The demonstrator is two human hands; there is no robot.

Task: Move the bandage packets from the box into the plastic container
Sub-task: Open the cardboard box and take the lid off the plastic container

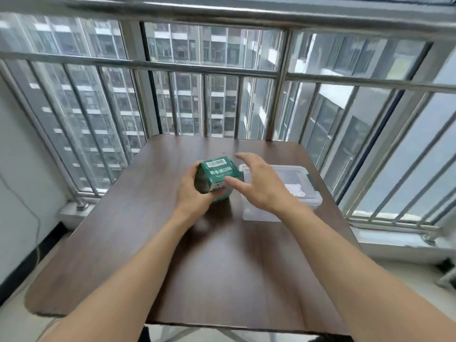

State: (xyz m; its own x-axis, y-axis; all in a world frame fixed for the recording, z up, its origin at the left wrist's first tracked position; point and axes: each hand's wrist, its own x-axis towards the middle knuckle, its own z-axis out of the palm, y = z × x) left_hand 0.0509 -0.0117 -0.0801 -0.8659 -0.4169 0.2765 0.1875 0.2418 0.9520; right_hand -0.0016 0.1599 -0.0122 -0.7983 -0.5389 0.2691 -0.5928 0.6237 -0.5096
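Note:
A green cardboard box (219, 172) with white print and a barcode label stands near the middle of the dark wooden table (197, 255). My left hand (195, 193) grips its left and front sides. My right hand (256, 183) hovers just right of the box, fingers spread, holding nothing, thumb close to the box's front corner. Behind my right hand lies a clear plastic container (296, 183) with a clip-on lid; something white shows through it. I cannot see any bandage packets outside the box.
A metal window grille (222, 70) rises just behind the table's far edge. A white wall stands at the left, and a tiled sill (394, 238) runs along the right.

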